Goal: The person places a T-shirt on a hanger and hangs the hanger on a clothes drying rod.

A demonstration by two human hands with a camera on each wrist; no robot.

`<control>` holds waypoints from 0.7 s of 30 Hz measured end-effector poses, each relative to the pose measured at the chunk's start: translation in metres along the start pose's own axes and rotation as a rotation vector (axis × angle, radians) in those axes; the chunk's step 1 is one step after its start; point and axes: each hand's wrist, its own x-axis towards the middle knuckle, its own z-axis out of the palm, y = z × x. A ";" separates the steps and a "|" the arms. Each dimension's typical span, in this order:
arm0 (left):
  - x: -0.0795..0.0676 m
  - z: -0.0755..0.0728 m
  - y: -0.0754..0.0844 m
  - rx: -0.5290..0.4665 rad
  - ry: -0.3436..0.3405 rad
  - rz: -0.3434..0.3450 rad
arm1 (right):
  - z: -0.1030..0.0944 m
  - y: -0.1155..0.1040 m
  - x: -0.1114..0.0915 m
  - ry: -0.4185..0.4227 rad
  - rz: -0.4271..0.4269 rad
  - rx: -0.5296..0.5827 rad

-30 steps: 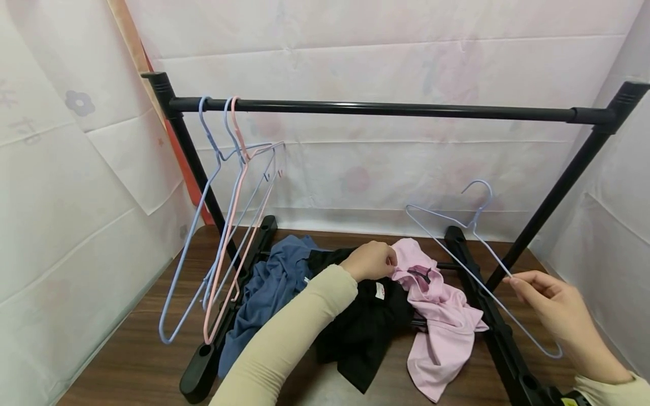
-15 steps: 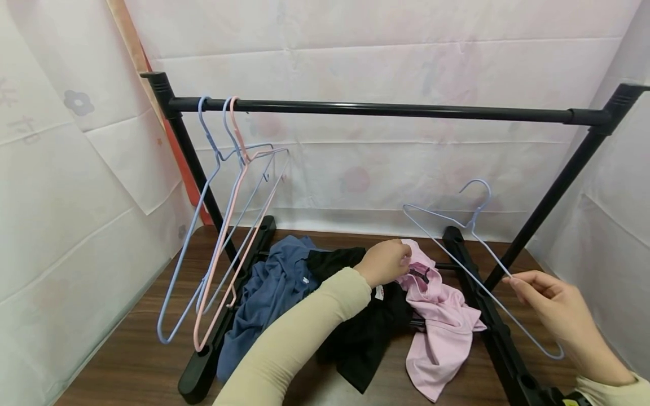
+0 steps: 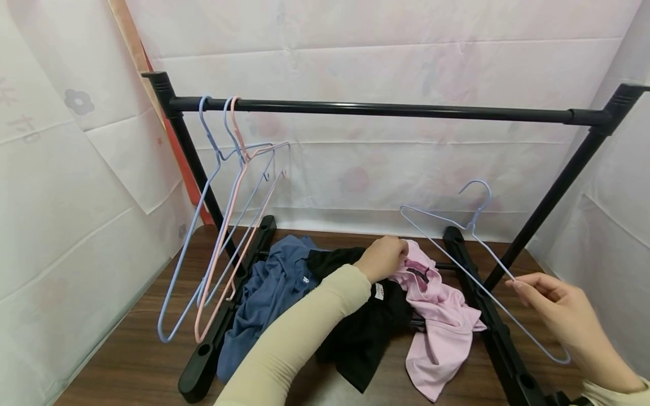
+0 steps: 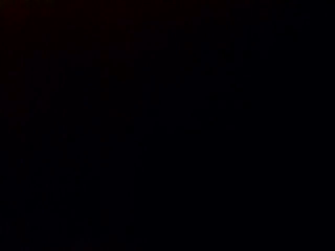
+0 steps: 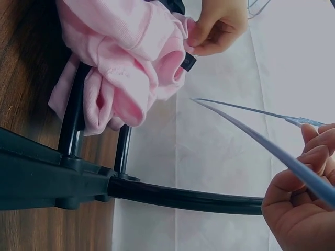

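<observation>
A crumpled pink garment (image 3: 447,321) lies over the rack's low bars at the right of the clothes. My left hand (image 3: 383,258) pinches its upper edge, beside a dark label that shows in the right wrist view. Thumb and fingers of my right hand (image 3: 558,316) grip the side of a light-blue wire hanger (image 3: 475,214), held tilted with its hook up, apart from the garment. Beneath my left forearm lies a black garment (image 3: 378,332) with a white tag. Further left is a blue garment (image 3: 266,293). The left wrist view is dark.
A black rack's top bar (image 3: 386,108) spans above the clothes. Light-blue hangers and a pink hanger (image 3: 237,129) hang at its left end. The rack's feet (image 3: 198,366) stand on a brown wooden table (image 3: 127,349). White cloth encloses the back and sides.
My left hand has shifted slightly right, then a little back left, at the pink garment's edge. The held hanger has turned slightly, its left corner moving left. The hanging pink hanger has swung.
</observation>
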 end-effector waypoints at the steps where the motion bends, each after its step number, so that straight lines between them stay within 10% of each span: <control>1: 0.001 -0.001 -0.001 -0.020 0.020 -0.001 | -0.001 0.000 -0.001 0.001 -0.007 -0.005; 21: 0.002 -0.012 -0.027 -0.283 0.140 -0.040 | -0.012 -0.012 -0.007 0.002 0.008 -0.065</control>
